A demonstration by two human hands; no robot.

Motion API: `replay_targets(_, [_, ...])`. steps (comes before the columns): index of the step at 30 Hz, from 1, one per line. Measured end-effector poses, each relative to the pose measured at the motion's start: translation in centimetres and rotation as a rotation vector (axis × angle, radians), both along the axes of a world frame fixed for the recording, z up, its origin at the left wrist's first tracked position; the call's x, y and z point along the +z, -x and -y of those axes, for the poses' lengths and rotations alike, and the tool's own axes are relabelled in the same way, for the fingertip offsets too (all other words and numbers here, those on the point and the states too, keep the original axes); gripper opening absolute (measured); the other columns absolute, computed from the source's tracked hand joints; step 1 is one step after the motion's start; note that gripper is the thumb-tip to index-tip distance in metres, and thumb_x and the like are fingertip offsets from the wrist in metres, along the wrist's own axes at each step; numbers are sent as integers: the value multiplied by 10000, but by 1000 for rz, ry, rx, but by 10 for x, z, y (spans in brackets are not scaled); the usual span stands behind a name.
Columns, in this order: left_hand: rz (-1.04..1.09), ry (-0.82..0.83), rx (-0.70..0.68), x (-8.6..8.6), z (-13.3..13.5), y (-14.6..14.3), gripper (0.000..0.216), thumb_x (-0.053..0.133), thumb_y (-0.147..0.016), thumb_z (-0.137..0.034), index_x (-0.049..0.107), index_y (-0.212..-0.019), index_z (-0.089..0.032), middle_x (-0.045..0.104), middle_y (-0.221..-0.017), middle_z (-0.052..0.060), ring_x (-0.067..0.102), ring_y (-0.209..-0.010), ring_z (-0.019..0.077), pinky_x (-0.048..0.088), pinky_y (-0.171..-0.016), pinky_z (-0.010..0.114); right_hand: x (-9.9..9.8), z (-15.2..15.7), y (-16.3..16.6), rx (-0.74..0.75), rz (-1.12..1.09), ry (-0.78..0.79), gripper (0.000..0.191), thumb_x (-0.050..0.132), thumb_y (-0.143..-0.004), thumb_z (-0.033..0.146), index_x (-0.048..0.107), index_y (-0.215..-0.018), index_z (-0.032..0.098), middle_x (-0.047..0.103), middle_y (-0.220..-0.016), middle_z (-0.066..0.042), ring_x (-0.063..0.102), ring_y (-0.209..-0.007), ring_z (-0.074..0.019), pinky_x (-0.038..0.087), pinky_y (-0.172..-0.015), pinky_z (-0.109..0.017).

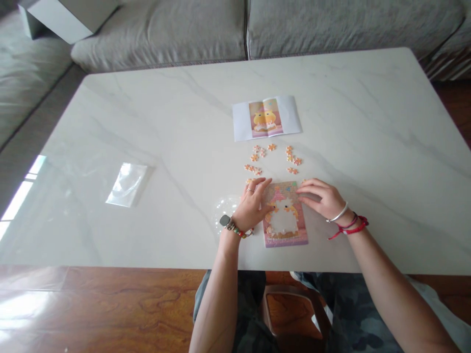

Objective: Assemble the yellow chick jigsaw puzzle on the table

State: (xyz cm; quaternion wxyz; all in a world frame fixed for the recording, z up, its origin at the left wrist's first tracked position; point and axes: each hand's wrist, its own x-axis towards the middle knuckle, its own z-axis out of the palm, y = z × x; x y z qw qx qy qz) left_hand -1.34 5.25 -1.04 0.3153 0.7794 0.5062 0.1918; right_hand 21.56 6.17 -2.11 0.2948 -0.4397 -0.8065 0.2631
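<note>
A partly assembled jigsaw puzzle (272, 238) lies flat near the front of the table, its border joined and a pale gap in its middle. My left hand (253, 205) rests at its left edge, thumb reaching onto the pieces and fingers spread. At the upper right edge is my right hand (319, 197), fingers stretched out and touching the puzzle; no piece shows in either hand. Loose puzzle pieces (254, 169) lie beyond the puzzle on the left, and more orange pieces (293, 170) on the right. Some pieces near my left fingers are partly hidden.
A creased reference sheet (241, 120) with a yellow cartoon animal lies behind the pieces. To the left is a clear plastic bag (127, 184). Shiny clear plastic (221, 208) sits by my left wrist. The marble-patterned table (176, 122) stands before a grey sofa (184, 34).
</note>
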Motion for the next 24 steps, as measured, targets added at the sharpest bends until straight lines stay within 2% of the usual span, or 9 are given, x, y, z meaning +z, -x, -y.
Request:
replay_targets(5, [182,-107,210,1,-11,7,351,420,-771,-180,419,-1121,-206,475,-1073,81,504,-893,142,444,-727,286,-7,-7,-6,-246,-128,-5,116,512,-738,261,605,-753,193,585,-775,-37,550,-728,-143,465,-655,-275])
replay_targets(10, [119,-221,416,-2,-23,13,241,412,-764,-154,532,-971,-187,526,-974,52,532,-764,109,446,-710,262,-10,-17,-9,-468,-54,-134,147,505,-731,280,610,-778,187,572,-793,-50,508,-602,-125,446,-558,-268])
replay_targets(12, [41,-237,482,-5,-26,19,232,436,-746,-155,548,-947,-184,526,-955,51,532,-752,119,447,-711,274,-12,-22,-13,-439,21,-142,174,522,-716,288,610,-827,187,567,-829,-58,515,-631,-136,453,-583,-282])
replay_targets(15, [-57,-218,560,-8,-29,28,232,470,-716,-162,557,-931,-183,519,-939,53,534,-736,133,452,-691,290,-15,-27,-22,-242,96,-91,210,558,-688,310,605,-860,199,553,-867,-55,538,-772,-166,459,-694,-308])
replay_targets(17, [-95,-187,587,-10,-30,32,236,486,-704,-167,558,-928,-187,518,-931,49,535,-720,133,456,-678,292,-16,-27,-28,-136,125,-40,204,565,-684,314,604,-853,206,545,-881,-52,539,-814,-170,460,-708,-304])
replay_targets(22, [-136,-98,546,-14,-28,32,236,506,-704,-213,559,-933,-197,513,-939,49,536,-748,146,455,-709,309,-14,-28,-32,-122,154,5,119,500,-737,264,592,-724,191,551,-778,-39,539,-651,-125,463,-603,-262])
replay_targets(24, [-147,-76,542,-14,-28,31,237,517,-699,-213,563,-931,-198,513,-944,51,533,-788,158,446,-747,321,-13,-29,-30,-126,155,1,124,501,-737,267,587,-782,189,555,-783,-41,528,-616,-116,462,-594,-260])
